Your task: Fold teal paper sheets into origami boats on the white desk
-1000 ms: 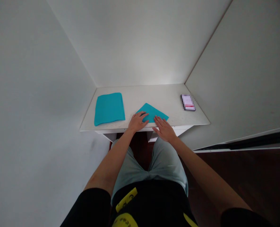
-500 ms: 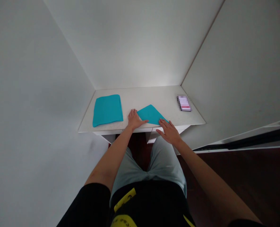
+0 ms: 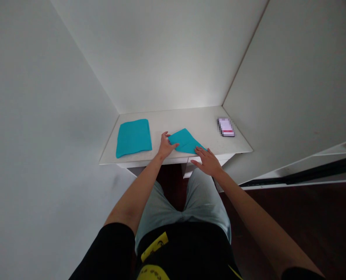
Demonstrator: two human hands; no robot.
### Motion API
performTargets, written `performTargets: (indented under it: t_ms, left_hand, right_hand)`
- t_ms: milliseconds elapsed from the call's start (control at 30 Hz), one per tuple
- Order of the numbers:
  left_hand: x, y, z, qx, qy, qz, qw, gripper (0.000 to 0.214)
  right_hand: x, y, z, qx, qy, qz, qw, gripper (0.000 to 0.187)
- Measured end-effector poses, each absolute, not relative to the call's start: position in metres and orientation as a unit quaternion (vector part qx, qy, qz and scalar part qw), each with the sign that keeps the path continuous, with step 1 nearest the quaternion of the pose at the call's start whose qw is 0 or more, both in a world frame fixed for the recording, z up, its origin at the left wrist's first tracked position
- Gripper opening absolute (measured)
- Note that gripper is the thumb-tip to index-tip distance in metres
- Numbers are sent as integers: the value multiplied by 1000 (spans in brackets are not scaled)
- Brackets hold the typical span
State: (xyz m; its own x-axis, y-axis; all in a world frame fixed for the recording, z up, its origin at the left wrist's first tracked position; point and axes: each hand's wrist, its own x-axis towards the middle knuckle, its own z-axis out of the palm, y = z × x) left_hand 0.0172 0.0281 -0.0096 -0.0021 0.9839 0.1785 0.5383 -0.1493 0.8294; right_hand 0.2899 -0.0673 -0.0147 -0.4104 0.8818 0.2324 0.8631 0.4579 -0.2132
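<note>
A folded turquoise cloth (image 3: 184, 140) lies near the front edge of the white tabletop, its outline pointed at the back and narrowing to the right. At its left corner is my left hand (image 3: 166, 147), fingers curved beside the corner and thumb reaching onto the near side; thumb and fingers are apart. My right hand (image 3: 208, 161) rests with outstretched fingers on the cloth's right end, thumb held out below the table edge. To the left, a larger turquoise cloth (image 3: 134, 138) lies flat and folded into a rough square.
A phone (image 3: 226, 127) with a blurred-out screen lies at the right of the white tabletop (image 3: 173, 116). Walls enclose the back and left, and a white panel (image 3: 292, 97) stands on the right. A drawer front shows under the table edge.
My left hand has risen from lying flat, and its fingers now curve at the cloth's left corner. My right hand stays on the right end. The view has shifted slightly.
</note>
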Motion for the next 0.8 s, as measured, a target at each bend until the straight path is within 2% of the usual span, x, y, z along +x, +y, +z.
performTargets:
  t_ms: [133, 367, 533, 667, 800]
  left_hand:
    - [35, 20, -7, 607, 554, 449, 350, 108]
    - [53, 5, -4, 683, 602, 355, 213, 89]
    - [61, -3, -6, 767, 565, 262, 155, 73]
    - [69, -21, -7, 782, 579, 210, 98, 81]
    - [74, -37, -12, 733, 631, 237, 89, 84]
  right_hand:
    - [289, -67, -13, -518, -838, 27, 167, 73]
    - [278, -78, -6, -503, -847, 31, 167, 72]
    - [265, -87, -3, -511, -841, 22, 176, 65]
    - [263, -86, -2, -517, -839, 22, 168, 64]
    - [264, -87, -2, -525, -835, 30, 160, 62]
